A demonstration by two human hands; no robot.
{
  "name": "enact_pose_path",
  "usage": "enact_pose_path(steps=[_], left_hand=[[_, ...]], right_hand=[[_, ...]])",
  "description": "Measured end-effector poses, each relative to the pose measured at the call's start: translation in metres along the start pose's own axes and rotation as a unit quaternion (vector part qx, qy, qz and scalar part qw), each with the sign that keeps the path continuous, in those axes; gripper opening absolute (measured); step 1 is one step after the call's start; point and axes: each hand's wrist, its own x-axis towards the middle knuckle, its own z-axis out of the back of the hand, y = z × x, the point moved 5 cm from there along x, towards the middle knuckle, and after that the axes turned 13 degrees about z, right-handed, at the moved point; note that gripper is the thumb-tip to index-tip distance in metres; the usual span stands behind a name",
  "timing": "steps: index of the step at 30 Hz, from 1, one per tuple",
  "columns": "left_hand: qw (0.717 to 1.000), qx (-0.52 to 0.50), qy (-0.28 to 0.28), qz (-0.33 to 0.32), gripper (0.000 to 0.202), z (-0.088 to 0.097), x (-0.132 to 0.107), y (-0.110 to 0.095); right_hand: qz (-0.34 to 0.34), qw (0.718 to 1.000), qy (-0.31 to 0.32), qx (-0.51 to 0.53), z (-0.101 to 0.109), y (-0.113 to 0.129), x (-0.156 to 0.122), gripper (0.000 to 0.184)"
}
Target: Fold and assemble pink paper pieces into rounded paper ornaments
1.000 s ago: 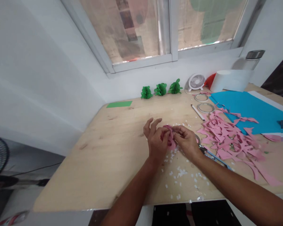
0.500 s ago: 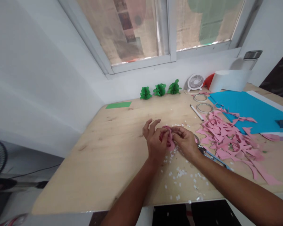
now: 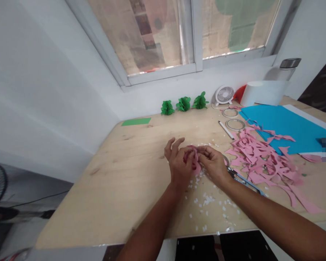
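Note:
Near the middle of the table, both hands meet on a pink paper flower (image 3: 197,167) made of rounded, layered petals. My left hand (image 3: 178,161) pinches its left side between thumb and forefinger, while the other fingers stick up and away. From the right, my right hand (image 3: 212,161) grips the flower's edge with its fingertips. Part of the flower is hidden behind the fingers. Small white paper bits (image 3: 208,199) lie scattered on the wood below and around the hands. Just beside my right wrist is a blue-handled cutter or pair of scissors (image 3: 247,182), partly covered.
A heap of pink paper scraps (image 3: 268,156) spreads to the right, near blue sheets (image 3: 293,127). Two tape rolls (image 3: 235,124), a white pen (image 3: 226,130) and a small fan (image 3: 224,95) sit behind. Several green paper pieces (image 3: 183,104) stand by the wall, near a green strip (image 3: 136,121).
The hands and the pink paper flower keep nearly the same position and grip. Only a very slight shift of the camera view shows.

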Motion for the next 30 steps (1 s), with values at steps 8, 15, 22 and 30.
enact_pose_path(steps=[8,15,22,30], left_hand=[[1.000,0.001,0.006,-0.005,0.007,-0.001,0.000,0.001],[0.996,0.046,-0.011,-0.076,0.011,-0.005,-0.002,0.001],[0.991,0.072,-0.005,-0.110,0.012,-0.007,-0.002,-0.004],[0.996,-0.009,0.012,-0.093,0.003,0.000,-0.003,-0.006]], right_hand=[[-0.001,1.000,0.001,-0.010,0.000,-0.002,-0.001,0.022],[-0.029,0.999,-0.015,0.033,-0.001,0.000,-0.001,0.021],[-0.053,0.996,-0.038,0.067,0.000,-0.001,0.001,0.023],[-0.060,0.991,-0.077,0.096,0.010,-0.006,0.006,0.025]])
